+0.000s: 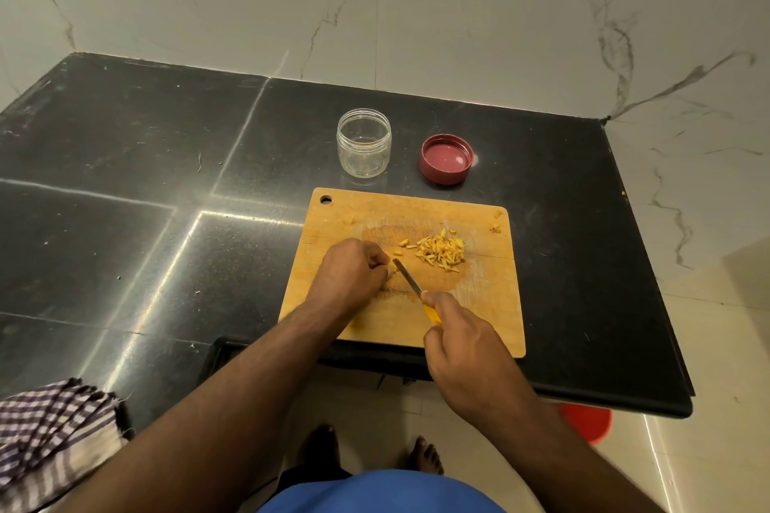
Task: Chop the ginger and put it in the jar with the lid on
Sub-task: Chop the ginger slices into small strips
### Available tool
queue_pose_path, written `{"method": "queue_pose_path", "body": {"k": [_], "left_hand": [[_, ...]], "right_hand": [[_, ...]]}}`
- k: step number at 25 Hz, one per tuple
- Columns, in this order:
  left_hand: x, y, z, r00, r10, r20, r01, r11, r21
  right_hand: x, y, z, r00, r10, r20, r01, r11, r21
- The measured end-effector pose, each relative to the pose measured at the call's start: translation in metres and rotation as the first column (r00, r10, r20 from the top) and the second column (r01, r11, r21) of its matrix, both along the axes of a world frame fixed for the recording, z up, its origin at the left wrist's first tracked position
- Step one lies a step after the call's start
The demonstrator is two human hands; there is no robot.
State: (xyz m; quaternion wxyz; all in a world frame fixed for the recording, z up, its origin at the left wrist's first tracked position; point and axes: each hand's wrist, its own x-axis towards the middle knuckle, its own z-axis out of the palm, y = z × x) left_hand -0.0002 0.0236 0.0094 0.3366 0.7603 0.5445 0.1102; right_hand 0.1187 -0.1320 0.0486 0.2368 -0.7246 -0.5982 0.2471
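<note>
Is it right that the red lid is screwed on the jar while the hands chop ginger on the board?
Not quite. The head view shows the red lid lying upside down on the counter beside the open, empty jar. The hands are chopping ginger on the board.

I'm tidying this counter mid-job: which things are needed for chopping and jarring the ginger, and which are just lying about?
Needed:
- chopped ginger
- knife, gripped by the right hand
- ginger piece held by the left hand
- cutting board
- jar, open and empty
- red lid, upside down beside it

Lying about:
- checked cloth
- red object on the floor
</note>
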Motion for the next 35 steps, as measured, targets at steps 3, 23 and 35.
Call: {"method": "queue_pose_path", "body": {"k": [3,23,35], "left_hand": [[0.000,0.001,0.002,1.000,-0.011,0.000,0.011,1.000,-0.009],[0.000,0.000,0.001,1.000,0.014,0.016,-0.014,1.000,-0.017],[0.001,0.001,0.000,1.000,0.010,0.003,-0.010,1.000,-0.008]], "right_hand": [[0.003,0.001,-0.001,0.998,-0.048,0.031,0.048,0.999,-0.018],[0.001,0.000,-0.007,1.000,-0.001,-0.013,0.002,1.000,0.010],[-0.003,-0.003,-0.018,0.992,0.071,0.108,-0.068,0.997,-0.032]]}}
